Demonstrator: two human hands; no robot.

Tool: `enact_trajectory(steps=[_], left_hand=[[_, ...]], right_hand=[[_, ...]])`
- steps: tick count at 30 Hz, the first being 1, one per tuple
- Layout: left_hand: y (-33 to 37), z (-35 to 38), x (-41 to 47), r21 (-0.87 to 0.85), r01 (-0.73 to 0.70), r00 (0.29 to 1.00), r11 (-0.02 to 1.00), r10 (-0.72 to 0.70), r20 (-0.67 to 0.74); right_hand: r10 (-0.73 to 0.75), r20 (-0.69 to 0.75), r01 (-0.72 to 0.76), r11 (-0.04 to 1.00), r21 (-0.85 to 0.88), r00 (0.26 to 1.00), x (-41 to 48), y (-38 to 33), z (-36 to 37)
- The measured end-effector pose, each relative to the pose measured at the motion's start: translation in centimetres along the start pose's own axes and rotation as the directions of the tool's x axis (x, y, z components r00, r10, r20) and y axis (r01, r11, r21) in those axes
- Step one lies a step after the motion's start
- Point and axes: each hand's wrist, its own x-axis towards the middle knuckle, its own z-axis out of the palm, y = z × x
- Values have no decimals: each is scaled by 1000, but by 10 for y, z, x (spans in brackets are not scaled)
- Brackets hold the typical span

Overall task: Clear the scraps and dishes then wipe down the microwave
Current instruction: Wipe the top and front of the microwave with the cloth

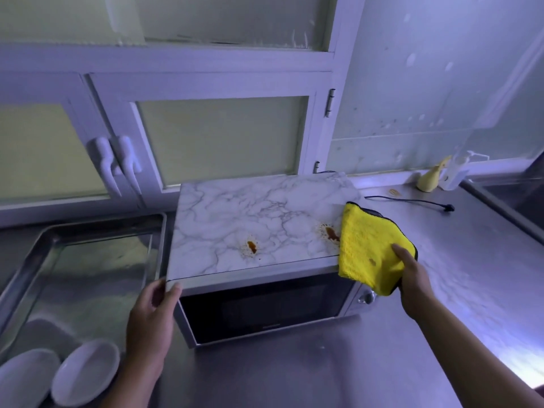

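Plates [85, 372] lie stacked at seven o'clock on the steel counter [294, 372], already off the microwave [265, 307], so the wiping looks about to begin. At eight o'clock the left hand [156, 304] grips the front left corner of the marble-patterned top [235, 207], thumb curled over its edge, apparently bracing it. At three o'clock the right hand [412, 275] pinches a yellow cloth [368, 248], thumb on top, draped over the front right corner and just beside the right-hand brown stain [331, 233]; a second stain [251, 246] sits near the centre front. The likely trouble is smearing: a single dry pass could drag sauce across the pale surface, and the cloth already shows a small brown mark. A hard push could also slide the oven if the brace slips. Farther back, at two o'clock, a loose cord [412, 201] and two bottles [432, 179] stand clear.
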Motion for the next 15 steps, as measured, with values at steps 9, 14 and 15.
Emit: enact_trajectory(steps=[9,14,15], left_hand=[[48,37,61,465,-520,854,717,419,309],[48,77,92,735,-437,899,518,263,350],[45,78,93,743,-441,897,503,269,350]], right_hand=[[-682,289,574,233,-785,672,-40,-5,19],[-325,375,435,133,-891,868,-31,-15,44],[-316,347,405,140,-904,883,-30,-17,48]])
